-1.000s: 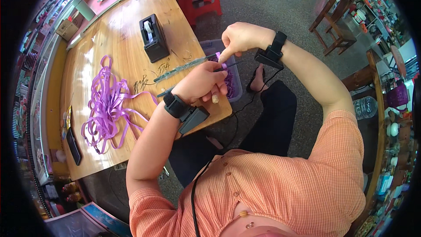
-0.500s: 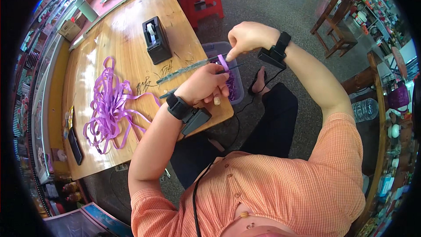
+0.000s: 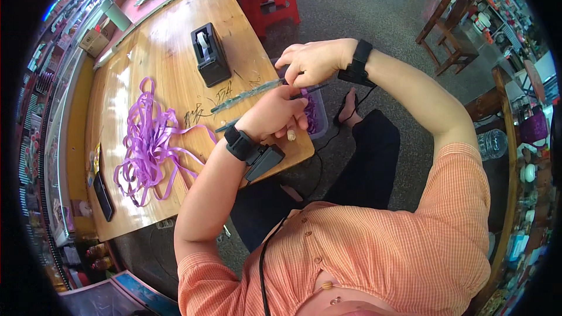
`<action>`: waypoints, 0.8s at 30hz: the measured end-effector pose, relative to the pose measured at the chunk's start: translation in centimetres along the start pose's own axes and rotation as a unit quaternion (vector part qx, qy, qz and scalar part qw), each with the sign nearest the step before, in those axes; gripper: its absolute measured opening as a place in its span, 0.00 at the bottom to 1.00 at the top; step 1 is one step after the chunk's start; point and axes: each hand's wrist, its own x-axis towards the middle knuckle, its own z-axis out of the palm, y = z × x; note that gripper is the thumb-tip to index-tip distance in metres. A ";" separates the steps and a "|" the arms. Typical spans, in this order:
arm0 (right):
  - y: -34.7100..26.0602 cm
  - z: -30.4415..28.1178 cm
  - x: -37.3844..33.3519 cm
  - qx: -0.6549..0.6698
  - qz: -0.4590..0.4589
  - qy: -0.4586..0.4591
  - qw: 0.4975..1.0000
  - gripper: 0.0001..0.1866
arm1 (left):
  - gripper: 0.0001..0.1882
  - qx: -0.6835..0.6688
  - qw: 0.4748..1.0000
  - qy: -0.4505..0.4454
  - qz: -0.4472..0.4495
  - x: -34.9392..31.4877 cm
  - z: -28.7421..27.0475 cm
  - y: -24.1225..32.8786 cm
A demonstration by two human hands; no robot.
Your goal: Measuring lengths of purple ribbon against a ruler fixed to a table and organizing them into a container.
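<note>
My left hand [image 3: 274,111] is closed at the table's right corner, its fingertips pressed on a purple ribbon [image 3: 304,92] where it crosses two thin rods. One is a greenish rod [image 3: 249,95], apparently wrapped in clear film; the other dark rod [image 3: 319,88] passes under my left hand and sticks out beyond the table edge. My right hand [image 3: 313,63] is closed over the rods just beyond the left, fingers curled down at the ribbon; its fingertips are partly hidden. A pale, blunt end [image 3: 291,134] shows beneath my left fingers. A loose heap of purple ribbon [image 3: 149,140] lies left of my arm.
A black tape dispenser [image 3: 209,55] stands on the wooden table [image 3: 170,41]. A phone [image 3: 103,198] lies at its left edge. Below the right corner is a clear plastic bin [image 3: 319,131] with purple pieces. A red stool [image 3: 275,3] and wooden chair [image 3: 451,35] stand beyond.
My right hand has moved left and down, from beside the ribbon to over the rods, covering part of the ribbon. My left hand has stayed nearly in place.
</note>
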 end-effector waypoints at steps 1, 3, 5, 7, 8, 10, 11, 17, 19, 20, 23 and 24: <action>-0.2 -0.2 0.4 0.007 0.007 -0.036 0.999 0.14 | 0.25 0.002 1.000 -0.001 -0.001 -0.1 0.0 0.1; -0.3 -0.5 0.5 0.016 0.014 -0.071 0.997 0.13 | 0.24 0.005 1.000 0.002 -0.013 -0.2 0.0 0.2; -0.1 -0.4 0.5 0.041 0.020 -0.091 0.995 0.14 | 0.23 0.002 1.000 0.002 -0.010 -0.2 -0.1 0.1; 0.5 0.8 -1.2 0.160 0.021 0.002 0.987 0.15 | 0.23 -0.002 1.000 0.002 -0.007 -0.2 0.0 0.1; 1.1 1.6 -2.3 0.275 0.023 0.094 0.957 0.17 | 0.23 -0.002 1.000 0.010 -0.004 -0.3 0.2 0.2; 1.7 2.7 -4.2 0.430 0.134 0.144 0.881 0.18 | 0.24 -0.006 1.000 0.023 -0.004 -0.7 0.3 0.4; 1.5 3.1 -5.2 0.495 0.180 0.177 0.831 0.19 | 0.24 0.001 1.000 0.025 -0.010 -0.8 0.3 0.6; 0.7 11.1 -5.4 0.736 0.161 0.209 0.623 0.24 | 0.25 0.009 1.000 0.020 -0.017 -0.7 0.1 1.0; 0.1 12.0 -4.0 0.789 0.127 0.195 0.568 0.24 | 0.25 0.010 1.000 0.020 -0.017 -0.6 0.2 0.9; 0.1 12.5 -3.7 0.835 0.094 0.181 0.511 0.24 | 0.22 0.003 1.000 0.025 -0.011 -0.5 0.3 0.7; 1.8 14.5 -2.8 0.862 0.016 0.163 0.480 0.22 | 0.22 -0.003 1.000 0.023 -0.009 -0.5 0.3 0.8; 2.5 15.2 -2.7 0.862 0.015 0.164 0.480 0.22 | 0.24 -0.005 1.000 0.013 -0.011 -0.5 0.3 1.0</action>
